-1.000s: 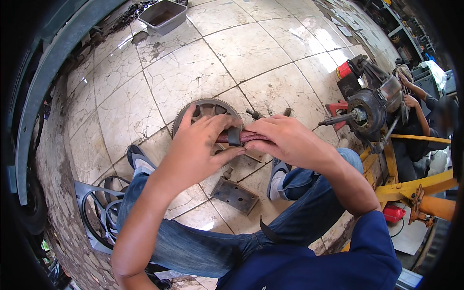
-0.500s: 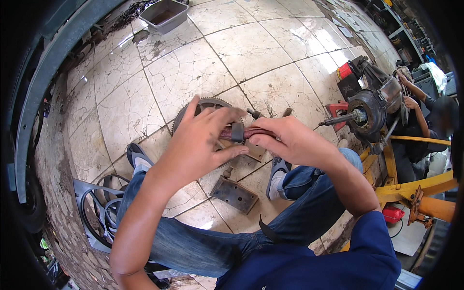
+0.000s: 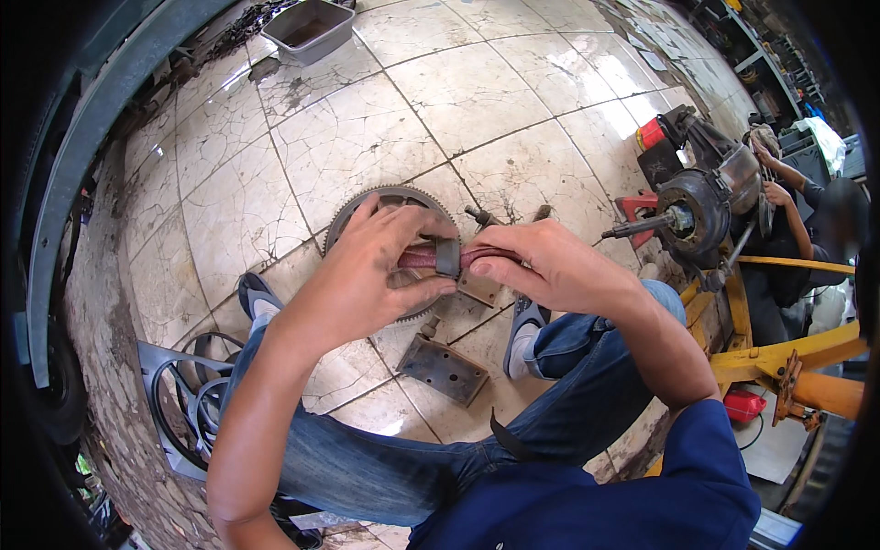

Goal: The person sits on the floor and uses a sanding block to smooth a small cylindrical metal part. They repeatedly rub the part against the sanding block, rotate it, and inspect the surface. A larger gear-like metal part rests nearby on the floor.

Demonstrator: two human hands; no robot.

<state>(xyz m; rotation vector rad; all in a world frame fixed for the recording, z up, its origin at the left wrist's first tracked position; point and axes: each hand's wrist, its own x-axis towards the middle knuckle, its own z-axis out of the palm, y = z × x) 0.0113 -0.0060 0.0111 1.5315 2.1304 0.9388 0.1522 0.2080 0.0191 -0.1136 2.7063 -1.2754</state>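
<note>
Both hands grip reddish strip [image 3: 423, 258] between them: left hand [image 3: 371, 275], right hand [image 3: 541, 266], above toothed ring gear [image 3: 359, 206].

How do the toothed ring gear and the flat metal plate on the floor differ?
The ring gear is round with teeth along its rim; the plate is a flat rectangle with small holes. The gear is larger and mostly hidden behind the left hand and right hand; the plate lies in plain view between the person's legs. The gear lies farther from the person, the plate nearer. Both are dark, worn metal resting on the tiled floor.
</note>
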